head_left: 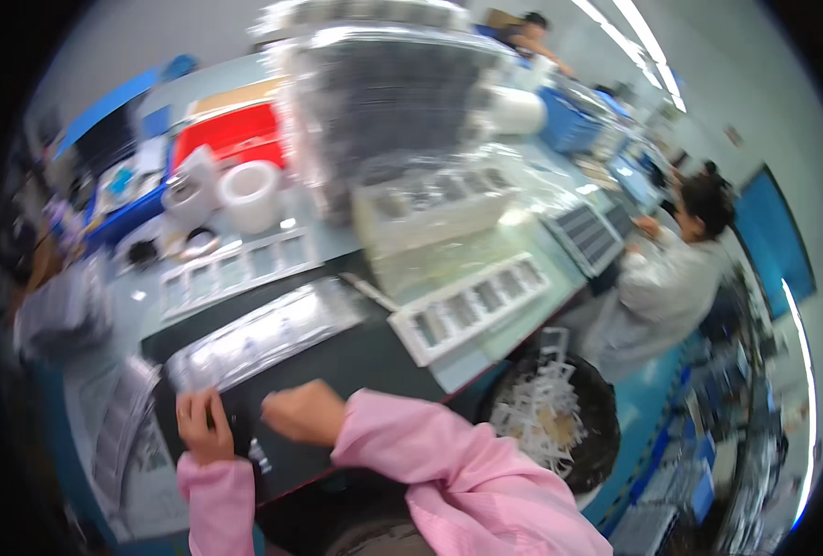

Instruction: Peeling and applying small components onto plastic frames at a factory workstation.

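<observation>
Nearest, two pink sleeves [462, 463] reach in over the near edge of a black mat [374, 361]. The left hand [206, 424] is at the mat's near-left part, fingers bent, at the near-left end of a clear wrapped strip [265, 335]; whether it grips the strip, I cannot tell. The right hand [305, 412], apart from the left, is loosely curled over the near middle of the mat; blur hides whether anything is in it. A small silvery piece [259, 455] lies on the mat between and below the hands. The strip itself lies slantwise on the mat's left and middle part.

Left of the mat is a clear tray [122, 431]. Right of it, below table level, a black-lined bin [606, 417] holds white plastic scraps [546, 403]. Beyond the mat's far edge lies a white windowed frame [245, 289]; a second, thicker frame [479, 322] slants at its right end. Farther beyond the mat are a white roll [250, 196], a red bin [231, 139] and a tall wrapped stack [393, 107]. Well to the mat's right, a person in a pale coat [671, 287] sits.
</observation>
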